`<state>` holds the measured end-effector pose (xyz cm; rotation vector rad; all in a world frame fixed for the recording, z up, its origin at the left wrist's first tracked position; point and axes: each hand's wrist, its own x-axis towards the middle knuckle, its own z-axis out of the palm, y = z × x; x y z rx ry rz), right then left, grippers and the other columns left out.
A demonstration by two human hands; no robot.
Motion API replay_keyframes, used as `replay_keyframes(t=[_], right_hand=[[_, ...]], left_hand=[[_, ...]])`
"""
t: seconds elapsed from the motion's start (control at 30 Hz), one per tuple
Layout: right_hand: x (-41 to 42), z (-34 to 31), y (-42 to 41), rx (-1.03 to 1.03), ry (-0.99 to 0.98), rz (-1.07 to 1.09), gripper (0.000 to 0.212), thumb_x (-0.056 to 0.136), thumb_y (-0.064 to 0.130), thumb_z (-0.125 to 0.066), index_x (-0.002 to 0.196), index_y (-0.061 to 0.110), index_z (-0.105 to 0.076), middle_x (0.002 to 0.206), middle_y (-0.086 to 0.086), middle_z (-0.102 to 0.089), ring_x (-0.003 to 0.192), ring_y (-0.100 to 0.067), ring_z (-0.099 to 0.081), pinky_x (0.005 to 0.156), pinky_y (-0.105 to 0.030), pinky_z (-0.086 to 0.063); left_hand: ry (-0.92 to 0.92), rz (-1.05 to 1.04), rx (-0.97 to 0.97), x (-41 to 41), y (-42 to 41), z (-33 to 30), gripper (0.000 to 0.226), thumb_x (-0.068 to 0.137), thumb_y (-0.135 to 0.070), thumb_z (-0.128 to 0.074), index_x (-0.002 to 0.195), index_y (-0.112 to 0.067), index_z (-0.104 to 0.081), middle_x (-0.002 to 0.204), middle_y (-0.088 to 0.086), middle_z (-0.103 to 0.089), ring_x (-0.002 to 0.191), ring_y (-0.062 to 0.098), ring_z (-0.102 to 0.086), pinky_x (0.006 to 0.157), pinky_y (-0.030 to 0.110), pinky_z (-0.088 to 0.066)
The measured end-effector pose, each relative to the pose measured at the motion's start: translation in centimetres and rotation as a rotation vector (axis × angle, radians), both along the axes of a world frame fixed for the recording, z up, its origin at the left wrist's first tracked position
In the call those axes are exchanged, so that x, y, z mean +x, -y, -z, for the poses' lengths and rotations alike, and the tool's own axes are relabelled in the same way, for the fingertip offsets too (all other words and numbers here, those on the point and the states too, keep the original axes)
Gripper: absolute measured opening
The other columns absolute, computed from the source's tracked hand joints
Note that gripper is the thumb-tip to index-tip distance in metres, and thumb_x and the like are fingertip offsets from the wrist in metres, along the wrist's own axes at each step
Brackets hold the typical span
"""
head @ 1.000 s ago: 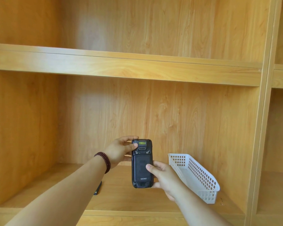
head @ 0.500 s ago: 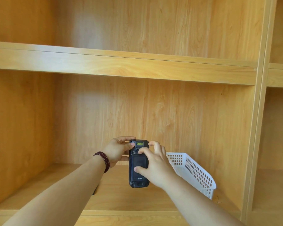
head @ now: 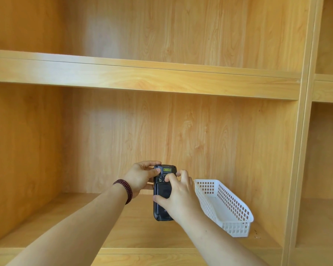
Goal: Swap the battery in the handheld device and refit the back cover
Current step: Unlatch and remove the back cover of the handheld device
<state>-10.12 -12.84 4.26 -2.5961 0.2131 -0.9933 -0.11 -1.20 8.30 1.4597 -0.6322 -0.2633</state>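
A black handheld device [head: 161, 212] is held upright above the lower shelf, its back facing me, with a small yellow label near its top. My left hand [head: 140, 177] grips the device's upper left edge, thumb on the top corner. My right hand [head: 176, 194] lies over the back cover, fingertips curled on the latch area under the label, thumb on the left edge. The cover's lower part shows below my right hand. No loose battery is in view.
A white perforated plastic basket [head: 236, 214] stands on the wooden shelf [head: 123, 237] just right of my hands. The upper shelf board [head: 142, 77] runs overhead. A vertical divider [head: 300, 150] bounds the compartment on the right.
My right hand rose from the device's lower right side onto the back cover, fingertips now at the latch. The device shifted slightly left. A dark item seen under my left forearm is now hidden.
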Motion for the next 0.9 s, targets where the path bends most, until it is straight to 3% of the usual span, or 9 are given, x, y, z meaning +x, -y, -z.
replay_keyframes(t=[0.47,0.6,0.67,0.73,0.8,0.9], right_hand=[[0.1,-0.1,0.3,0.047,-0.005,-0.010,0.051,0.067,0.050,-0.074,0.102,0.028,-0.045,0.115,0.007,-0.026,0.107,-0.012,-0.033,0.073,-0.028,-0.048],[0.2,0.0,2.1,0.399,0.089,-0.178,0.036,0.077,0.035,-0.077,0.104,0.029,-0.054,0.117,0.013,-0.048,0.105,-0.007,-0.050,0.075,-0.017,-0.045],[0.1,-0.5,3.5,0.559,0.144,-0.202,0.018,0.089,0.021,-0.067,0.106,0.025,-0.061,0.112,0.009,-0.064,0.097,-0.009,-0.062,0.081,-0.025,-0.053],[0.1,-1.0,4.7,0.439,0.166,-0.183,0.017,0.093,0.016,-0.061,0.107,0.023,-0.066,0.108,0.009,-0.067,0.094,-0.009,-0.065,0.087,-0.034,-0.056],[0.1,-1.6,5.4,0.180,0.153,-0.188,0.015,0.091,0.018,-0.064,0.105,0.022,-0.069,0.112,0.013,-0.063,0.098,-0.007,-0.062,0.089,-0.033,-0.054],[0.1,-2.5,5.7,-0.079,0.068,-0.246,0.010,0.093,0.022,-0.062,0.101,0.021,-0.068,0.136,0.012,-0.053,0.090,-0.007,-0.061,0.091,-0.030,-0.051]], left_hand=[[0.014,-0.003,0.008,-0.3,0.2,0.3,0.024,0.093,-0.006,-0.062,0.115,-0.013,-0.066,0.105,0.016,-0.073,0.083,0.023,-0.072,0.062,0.035,-0.061],[0.000,-0.019,-0.008,0.2,-0.4,0.4,0.025,0.093,-0.006,-0.061,0.117,-0.012,-0.064,0.103,0.016,-0.073,0.081,0.023,-0.070,0.060,0.033,-0.060],[0.011,-0.016,0.009,0.4,-0.7,0.4,0.026,0.093,-0.006,-0.061,0.118,-0.012,-0.064,0.105,0.017,-0.072,0.080,0.022,-0.070,0.061,0.032,-0.060],[0.020,-0.007,0.025,0.5,-0.7,0.4,0.026,0.093,-0.007,-0.062,0.118,-0.013,-0.065,0.104,0.016,-0.073,0.080,0.020,-0.071,0.062,0.032,-0.059],[0.025,0.011,0.028,0.5,-0.7,0.3,0.025,0.093,-0.008,-0.062,0.117,-0.015,-0.065,0.103,0.014,-0.073,0.080,0.020,-0.071,0.063,0.032,-0.059],[0.031,0.041,0.038,0.4,-0.6,0.1,0.025,0.093,-0.010,-0.063,0.117,-0.015,-0.066,0.101,0.014,-0.074,0.082,0.020,-0.071,0.065,0.033,-0.059]])
